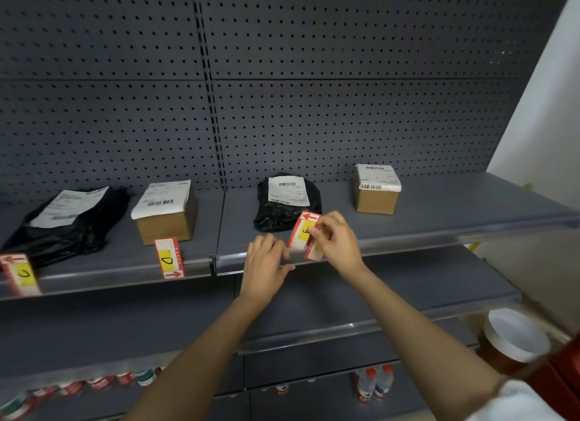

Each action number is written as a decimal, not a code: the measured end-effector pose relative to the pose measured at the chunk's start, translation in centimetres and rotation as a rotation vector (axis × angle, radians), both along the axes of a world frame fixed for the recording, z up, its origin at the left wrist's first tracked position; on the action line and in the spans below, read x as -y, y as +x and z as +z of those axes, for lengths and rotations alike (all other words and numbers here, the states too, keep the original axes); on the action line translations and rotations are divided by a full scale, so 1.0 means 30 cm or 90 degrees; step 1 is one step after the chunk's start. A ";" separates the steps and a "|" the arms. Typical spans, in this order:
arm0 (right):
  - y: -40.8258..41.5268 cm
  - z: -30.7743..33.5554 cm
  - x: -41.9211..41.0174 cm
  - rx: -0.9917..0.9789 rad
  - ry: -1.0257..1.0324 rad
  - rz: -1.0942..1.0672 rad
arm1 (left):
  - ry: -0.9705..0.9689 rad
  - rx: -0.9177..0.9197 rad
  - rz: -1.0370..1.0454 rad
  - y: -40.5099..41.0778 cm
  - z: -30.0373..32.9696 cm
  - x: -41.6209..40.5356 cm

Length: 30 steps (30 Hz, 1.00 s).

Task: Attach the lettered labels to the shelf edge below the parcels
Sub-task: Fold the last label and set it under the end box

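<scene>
Several parcels sit on the grey shelf (439,219): a black bag (66,229), a cardboard box (166,222), a second black bag (276,213) and a small box (376,197). Labels C (22,274) and D (169,259) stand on the shelf edge (125,274). My right hand (337,241) pinches red-and-white labels (303,232), the front one marked E, just above the edge below the second black bag. Another label (314,252) shows behind it in the same hand. My left hand (266,263) touches the lower corner of the E label and the rail.
A pegboard back wall (282,91) rises behind the parcels. Lower shelves (345,301) carry bottles (375,383) and several small packs (94,383). At the right stands a brown jar with a white lid (514,339), next to a white wall (549,106).
</scene>
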State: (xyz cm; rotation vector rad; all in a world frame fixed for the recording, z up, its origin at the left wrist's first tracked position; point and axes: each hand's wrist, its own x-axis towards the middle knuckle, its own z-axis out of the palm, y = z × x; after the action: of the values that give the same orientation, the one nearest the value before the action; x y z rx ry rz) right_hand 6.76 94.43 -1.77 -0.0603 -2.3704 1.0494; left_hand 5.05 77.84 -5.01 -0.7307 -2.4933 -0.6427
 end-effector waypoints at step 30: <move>0.100 -0.017 -0.301 0.060 0.136 -0.132 | 0.098 0.058 -0.135 0.100 0.015 -0.300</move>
State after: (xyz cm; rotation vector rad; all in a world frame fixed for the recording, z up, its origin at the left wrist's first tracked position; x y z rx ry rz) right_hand 9.77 103.47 -2.28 -0.2774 -2.4837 0.7077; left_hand 8.04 86.84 -4.57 -0.9319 -2.4339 -0.9518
